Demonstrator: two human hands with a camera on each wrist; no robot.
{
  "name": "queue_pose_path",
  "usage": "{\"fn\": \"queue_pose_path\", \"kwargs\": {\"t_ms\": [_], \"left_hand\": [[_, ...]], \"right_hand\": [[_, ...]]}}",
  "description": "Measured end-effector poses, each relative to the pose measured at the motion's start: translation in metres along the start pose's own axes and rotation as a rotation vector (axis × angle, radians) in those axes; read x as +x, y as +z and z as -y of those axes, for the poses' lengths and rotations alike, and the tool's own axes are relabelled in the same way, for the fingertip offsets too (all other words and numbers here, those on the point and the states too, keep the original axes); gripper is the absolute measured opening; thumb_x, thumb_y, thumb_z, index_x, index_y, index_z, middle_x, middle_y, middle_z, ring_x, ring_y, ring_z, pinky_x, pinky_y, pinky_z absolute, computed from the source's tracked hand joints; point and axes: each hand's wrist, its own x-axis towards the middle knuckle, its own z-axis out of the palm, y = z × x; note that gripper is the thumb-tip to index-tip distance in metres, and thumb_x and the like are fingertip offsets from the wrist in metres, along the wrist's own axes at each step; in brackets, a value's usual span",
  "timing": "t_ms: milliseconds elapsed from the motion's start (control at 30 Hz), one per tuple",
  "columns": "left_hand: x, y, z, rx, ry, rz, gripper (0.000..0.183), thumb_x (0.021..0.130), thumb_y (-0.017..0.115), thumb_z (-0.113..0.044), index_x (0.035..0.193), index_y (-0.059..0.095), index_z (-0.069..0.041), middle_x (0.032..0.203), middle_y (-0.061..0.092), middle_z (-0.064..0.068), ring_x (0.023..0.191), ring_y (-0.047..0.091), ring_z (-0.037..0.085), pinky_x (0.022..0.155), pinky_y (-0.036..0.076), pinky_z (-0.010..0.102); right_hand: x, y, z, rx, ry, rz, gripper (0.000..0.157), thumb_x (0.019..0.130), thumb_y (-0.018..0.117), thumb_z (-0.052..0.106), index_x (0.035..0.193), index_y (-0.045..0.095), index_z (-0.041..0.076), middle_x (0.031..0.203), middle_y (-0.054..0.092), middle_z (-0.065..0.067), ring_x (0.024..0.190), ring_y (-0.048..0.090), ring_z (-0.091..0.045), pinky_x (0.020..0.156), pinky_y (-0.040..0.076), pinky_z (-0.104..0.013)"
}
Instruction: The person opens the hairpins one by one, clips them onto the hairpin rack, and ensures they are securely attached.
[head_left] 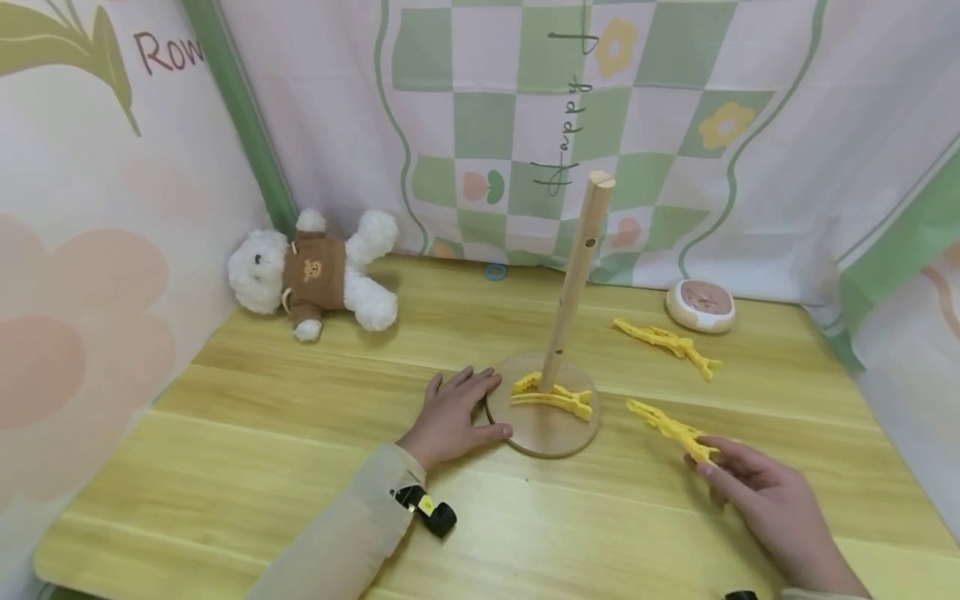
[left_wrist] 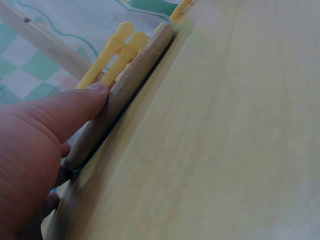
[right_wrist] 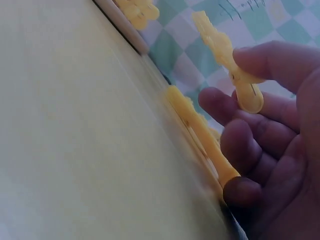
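Observation:
A wooden stand has a round base point(head_left: 547, 437) and an upright pole point(head_left: 576, 275). My left hand point(head_left: 455, 417) rests at the base's left rim, fingers spread, thumb touching the edge, as the left wrist view also shows. A yellow hair clip point(head_left: 558, 402) lies on the base at the pole's foot, one arm in front of the pole and one behind. To the right of the stand, my right hand point(head_left: 765, 492) pinches a second yellow hair clip point(head_left: 667, 427) by its tail end between thumb and fingers, toothed end pointing toward the stand.
A third yellow hair clip point(head_left: 667, 342) lies on the table farther back. Behind it stands a small round-cornered clock point(head_left: 701, 305). A white plush toy in a brown shirt point(head_left: 318, 275) lies at the back left. A small blue ring point(head_left: 496, 272) is by the curtain point(head_left: 487, 125).

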Motion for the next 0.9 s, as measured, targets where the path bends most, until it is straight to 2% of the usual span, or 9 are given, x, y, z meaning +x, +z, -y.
{"fn": "queue_pose_path", "kwargs": {"t_ms": [100, 200, 333, 667, 900], "left_hand": [[0.0, 0.0, -0.001, 0.0, 0.0, 0.002, 0.083, 0.088, 0.067, -0.06, 0.155, 0.041, -0.018, 0.161, 0.035, 0.0, 0.151, 0.022, 0.029, 0.119, 0.003, 0.062], [0.001, -0.001, -0.001, 0.003, 0.0, 0.002, 0.084, 0.088, 0.067, -0.06, 0.155, 0.04, -0.018, 0.161, 0.035, 0.001, 0.151, 0.022, 0.029, 0.119, 0.003, 0.062], [0.0, -0.001, -0.001, 0.005, -0.001, 0.0, 0.083, 0.089, 0.067, -0.06, 0.155, 0.04, -0.018, 0.161, 0.035, 0.001, 0.151, 0.022, 0.029, 0.119, 0.003, 0.062], [0.0, -0.001, 0.001, 0.009, -0.003, -0.003, 0.083, 0.088, 0.067, -0.06, 0.155, 0.04, -0.019, 0.161, 0.035, 0.0, 0.151, 0.022, 0.029, 0.119, 0.003, 0.062], [0.001, 0.0, 0.002, 0.006, 0.002, -0.007, 0.083, 0.088, 0.067, -0.06, 0.155, 0.041, -0.019, 0.161, 0.036, 0.0, 0.151, 0.023, 0.029, 0.119, 0.003, 0.061]], "right_hand": [[0.0, 0.006, 0.007, -0.013, -0.026, -0.029, 0.033, 0.096, 0.069, 0.015, 0.125, 0.066, 0.001, 0.08, 0.073, -0.002, 0.057, 0.059, -0.014, 0.05, 0.045, -0.025], [0.001, 0.009, 0.013, -0.041, -0.029, -0.061, 0.033, 0.095, 0.072, 0.017, 0.124, 0.068, 0.002, 0.075, 0.072, 0.0, 0.054, 0.057, -0.013, 0.046, 0.042, -0.025], [0.004, 0.013, 0.019, -0.07, -0.05, -0.091, 0.031, 0.093, 0.074, 0.016, 0.121, 0.07, 0.004, 0.074, 0.071, 0.0, 0.052, 0.055, -0.011, 0.045, 0.04, -0.024], [0.016, 0.035, 0.033, -0.109, -0.191, -0.122, 0.025, 0.084, 0.082, 0.01, 0.108, 0.076, 0.01, 0.075, 0.071, 0.003, 0.051, 0.051, -0.004, 0.045, 0.039, -0.02], [0.023, 0.049, 0.042, -0.099, -0.207, -0.115, 0.026, 0.083, 0.083, 0.011, 0.108, 0.076, 0.01, 0.071, 0.068, 0.003, 0.048, 0.047, -0.003, 0.042, 0.037, -0.02]]}}
